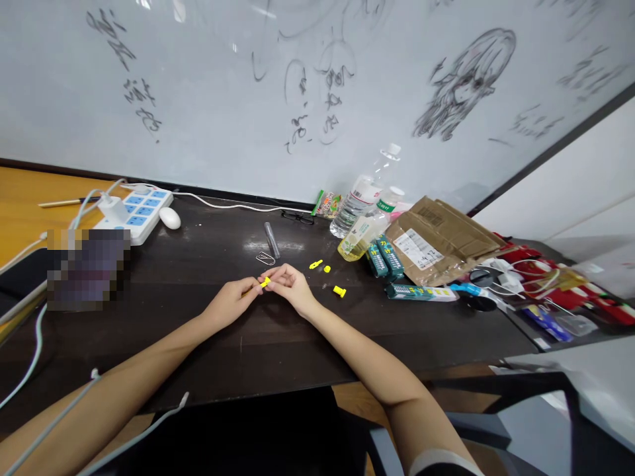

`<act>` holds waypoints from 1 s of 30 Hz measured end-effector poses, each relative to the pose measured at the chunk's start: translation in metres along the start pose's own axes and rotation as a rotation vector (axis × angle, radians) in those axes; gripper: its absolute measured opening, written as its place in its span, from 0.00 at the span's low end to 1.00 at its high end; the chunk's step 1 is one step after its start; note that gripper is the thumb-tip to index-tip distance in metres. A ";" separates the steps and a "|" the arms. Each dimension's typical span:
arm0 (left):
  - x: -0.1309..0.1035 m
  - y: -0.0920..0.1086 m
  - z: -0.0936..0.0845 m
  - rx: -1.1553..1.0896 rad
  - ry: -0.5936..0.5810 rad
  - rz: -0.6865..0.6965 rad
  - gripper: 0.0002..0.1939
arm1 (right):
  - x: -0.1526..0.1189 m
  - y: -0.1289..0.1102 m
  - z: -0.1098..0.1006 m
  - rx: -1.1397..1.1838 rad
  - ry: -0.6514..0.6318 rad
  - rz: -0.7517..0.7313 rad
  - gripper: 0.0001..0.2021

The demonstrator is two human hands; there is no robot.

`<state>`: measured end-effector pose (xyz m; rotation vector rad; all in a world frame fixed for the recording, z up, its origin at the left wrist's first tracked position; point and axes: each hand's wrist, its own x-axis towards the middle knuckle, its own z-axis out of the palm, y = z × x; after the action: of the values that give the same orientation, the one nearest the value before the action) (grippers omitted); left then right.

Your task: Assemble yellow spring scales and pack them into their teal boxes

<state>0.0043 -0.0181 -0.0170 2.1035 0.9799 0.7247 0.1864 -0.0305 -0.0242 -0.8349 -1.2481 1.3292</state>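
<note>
Over the dark desk, my left hand (pixel 238 299) and my right hand (pixel 289 288) meet, both pinching a small yellow plastic piece (pixel 266 282) between the fingertips. Fingers cover part of this piece, so its full shape is hidden. To the right of my right hand lie three more yellow parts: a narrow yellow piece (pixel 316 264), a small round yellow piece (pixel 327 269) and a blocky yellow piece (pixel 340 291). Just beyond my hands rest a large paper clip (pixel 265 258) and a clear grey tube (pixel 272 240).
Plastic bottles (pixel 357 198), green boxes (pixel 389 256) and a brown parcel (pixel 436 231) crowd the right. A power strip (pixel 143 215), white mouse (pixel 170 218) and blurred-out device (pixel 89 270) lie left. Behind stands a whiteboard (pixel 208 132). White cables (pixel 139 433) hang near my left forearm.
</note>
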 end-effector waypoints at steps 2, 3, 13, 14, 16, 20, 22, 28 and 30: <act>0.000 0.001 -0.001 -0.043 -0.003 -0.017 0.17 | 0.000 0.001 0.000 -0.033 -0.028 -0.022 0.18; 0.000 0.001 -0.001 -0.054 -0.006 -0.022 0.17 | 0.000 0.002 0.001 -0.046 -0.041 -0.022 0.18; 0.001 0.001 -0.003 0.046 0.006 0.028 0.16 | 0.001 0.005 -0.007 -0.218 -0.022 0.009 0.17; 0.001 0.002 -0.004 0.051 0.008 0.032 0.15 | 0.002 0.005 -0.008 -0.245 -0.017 0.005 0.17; 0.001 0.004 -0.005 0.049 0.005 0.035 0.15 | 0.002 0.005 -0.008 -0.283 -0.022 -0.009 0.17; 0.002 0.006 -0.007 -0.008 -0.014 0.022 0.16 | -0.001 0.001 -0.008 -0.314 -0.097 -0.064 0.15; 0.002 0.006 -0.007 -0.029 -0.017 0.021 0.16 | -0.002 -0.001 -0.008 -0.336 -0.134 -0.092 0.15; 0.000 0.002 -0.006 0.011 -0.038 0.067 0.16 | -0.001 -0.003 -0.012 -0.336 -0.184 -0.045 0.17; 0.000 0.000 -0.006 0.046 -0.051 0.074 0.17 | -0.001 -0.005 -0.012 -0.364 -0.189 -0.046 0.16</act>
<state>-0.0005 -0.0161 -0.0133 2.1968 0.9037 0.6876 0.1995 -0.0298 -0.0218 -0.9401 -1.6815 1.1820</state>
